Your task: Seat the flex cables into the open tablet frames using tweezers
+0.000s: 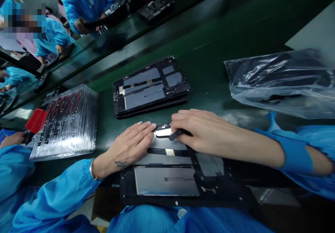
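In front of me lies an opened tablet housing (167,181) with silver battery cells, its near edge close to my body. My left hand (133,144) rests flat on its far left part, fingers stretched out together. The left fingertips touch a small component with a bright white face (163,132) at the far edge. My right hand (200,126) is closed just right of that component. From its fingers sticks out a small black tool with a rounded end (176,134); the rest of it is hidden in the grip.
Beyond my hands is a stack of opened tablet housings (153,86). Stacked clear plastic trays (89,121) with small circuit parts stand left, beside a red box (36,120). A clear plastic bag (282,86) lies right. Co-workers in blue sleeves (86,4) work across the bench.
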Tool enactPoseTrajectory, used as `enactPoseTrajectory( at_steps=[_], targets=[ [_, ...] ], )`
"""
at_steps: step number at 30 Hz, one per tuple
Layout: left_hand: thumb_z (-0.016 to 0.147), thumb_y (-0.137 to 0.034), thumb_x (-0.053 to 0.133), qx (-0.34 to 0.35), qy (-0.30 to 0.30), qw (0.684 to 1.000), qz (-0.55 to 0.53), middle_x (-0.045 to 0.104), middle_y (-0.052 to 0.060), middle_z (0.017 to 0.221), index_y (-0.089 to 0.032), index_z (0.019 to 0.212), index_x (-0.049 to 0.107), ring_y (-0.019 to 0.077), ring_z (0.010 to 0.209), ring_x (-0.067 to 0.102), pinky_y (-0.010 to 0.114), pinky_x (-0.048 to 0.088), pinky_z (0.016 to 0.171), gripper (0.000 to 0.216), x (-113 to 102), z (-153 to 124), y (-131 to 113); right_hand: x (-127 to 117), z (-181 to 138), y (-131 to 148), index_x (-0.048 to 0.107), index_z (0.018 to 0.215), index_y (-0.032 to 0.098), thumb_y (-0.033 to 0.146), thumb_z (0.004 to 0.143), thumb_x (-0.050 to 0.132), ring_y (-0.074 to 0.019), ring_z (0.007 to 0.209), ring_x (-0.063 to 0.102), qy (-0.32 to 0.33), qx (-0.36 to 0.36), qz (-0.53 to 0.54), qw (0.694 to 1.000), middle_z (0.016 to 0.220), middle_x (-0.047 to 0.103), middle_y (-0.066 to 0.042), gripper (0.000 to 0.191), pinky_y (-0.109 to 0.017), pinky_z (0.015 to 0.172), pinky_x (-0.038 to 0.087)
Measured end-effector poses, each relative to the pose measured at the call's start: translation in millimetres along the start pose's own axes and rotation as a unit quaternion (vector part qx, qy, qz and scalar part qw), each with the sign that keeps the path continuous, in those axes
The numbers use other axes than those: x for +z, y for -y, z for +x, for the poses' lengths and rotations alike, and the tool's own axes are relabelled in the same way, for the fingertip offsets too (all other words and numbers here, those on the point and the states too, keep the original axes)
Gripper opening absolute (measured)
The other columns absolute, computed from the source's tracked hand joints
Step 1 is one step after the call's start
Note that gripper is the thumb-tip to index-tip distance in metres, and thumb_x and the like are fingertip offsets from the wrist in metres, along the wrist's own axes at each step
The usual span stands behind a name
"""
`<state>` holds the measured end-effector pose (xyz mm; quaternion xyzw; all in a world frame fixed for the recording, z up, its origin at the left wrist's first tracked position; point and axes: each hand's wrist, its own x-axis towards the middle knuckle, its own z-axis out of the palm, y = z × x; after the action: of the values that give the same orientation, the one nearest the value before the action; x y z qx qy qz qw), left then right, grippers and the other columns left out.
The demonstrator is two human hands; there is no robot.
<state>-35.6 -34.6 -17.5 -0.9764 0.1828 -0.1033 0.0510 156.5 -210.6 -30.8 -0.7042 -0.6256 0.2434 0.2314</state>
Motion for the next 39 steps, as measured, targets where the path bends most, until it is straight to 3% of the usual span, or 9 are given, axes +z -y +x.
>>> enactPoseTrajectory(
  at_steps=[9,15,26,33,39],
  targets=[
    [0.098,-0.015,0.054,0.037,0.034,0.996,0.071,0.062,0.016,0.139,-0.007,0.119,0.061,0.0278,0.13,0.059,0.041,0.052,0.109,0.024,-3,4,-2,-6,1,5,0.066,0.083,0.02,0.013,0.087,0.053,-0.0203,0.082,0.057,0.013,0.013,-0.007,1.0,0.089,0.066,-0.004,0.016,-0.032,0.065,0.035],
    [0.098,-0.015,0.052,0.082,0.06,0.985,0.14,0.062,0.02,0.136,-0.006,0.122,0.059,0.03,0.128,0.06,0.042,0.051,0.111,0.027,-10,9,-6,-3,0,3,0.064,0.079,0.019,0.011,0.085,0.054,-0.0207,0.08,0.058,-0.011,0.001,-0.016,1.0,0.085,0.065,-0.004,0.015,-0.032,0.064,0.037],
    [0.102,-0.018,0.045,0.09,0.092,0.982,0.141,0.056,0.022,0.143,-0.006,0.134,0.052,0.0304,0.135,0.054,0.043,0.048,0.114,0.035,-14,7,-7,1,-3,-2,0.065,0.081,0.02,0.018,0.088,0.053,-0.0206,0.076,0.057,-0.033,-0.033,-0.015,0.999,0.081,0.064,-0.005,0.014,-0.031,0.06,0.038],
    [0.104,-0.025,0.045,0.021,0.047,0.999,0.012,0.056,0.016,0.145,-0.006,0.139,0.049,0.0238,0.138,0.052,0.04,0.041,0.12,0.04,0,-1,4,-4,-6,-6,0.065,0.081,0.02,0.019,0.089,0.051,-0.019,0.074,0.057,-0.03,-0.035,-0.005,0.999,0.083,0.066,-0.005,0.017,-0.031,0.061,0.039],
    [0.106,-0.032,0.039,0.004,0.055,0.996,-0.073,0.05,0.015,0.151,-0.008,0.145,0.046,0.021,0.144,0.045,0.039,0.032,0.124,0.046,7,-11,12,-2,-5,-1,0.065,0.079,0.02,0.018,0.087,0.051,-0.0186,0.075,0.057,-0.033,-0.022,-0.028,0.999,0.082,0.066,-0.005,0.016,-0.03,0.062,0.041]
  ],
)
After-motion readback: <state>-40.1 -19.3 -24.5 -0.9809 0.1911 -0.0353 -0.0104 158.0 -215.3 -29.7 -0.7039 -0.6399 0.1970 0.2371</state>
